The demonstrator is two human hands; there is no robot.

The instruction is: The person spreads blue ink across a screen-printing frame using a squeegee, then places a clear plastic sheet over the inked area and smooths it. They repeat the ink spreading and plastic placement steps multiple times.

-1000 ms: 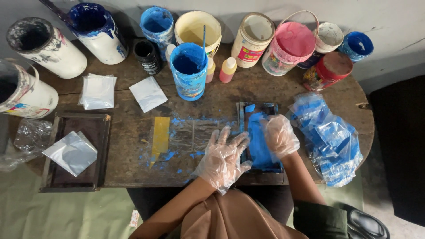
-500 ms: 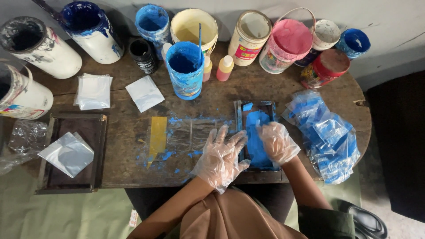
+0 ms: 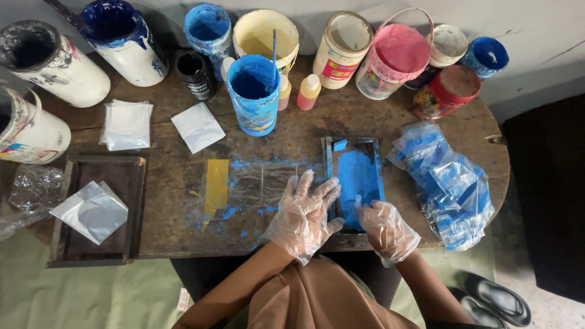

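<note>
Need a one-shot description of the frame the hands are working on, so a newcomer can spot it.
Start at the round wooden table and go to its near edge, right of centre. There the gloved left hand and right hand both rest on a small dark rectangular frame. Its inside is smeared solid blue, unlike the larger dark frame at the table's left, which holds a clear pouch.

Worn rough wooden table (image 3: 183, 234), glossy crinkled plastic gloves, wet blue-inked frame (image 3: 355, 183)
</note>
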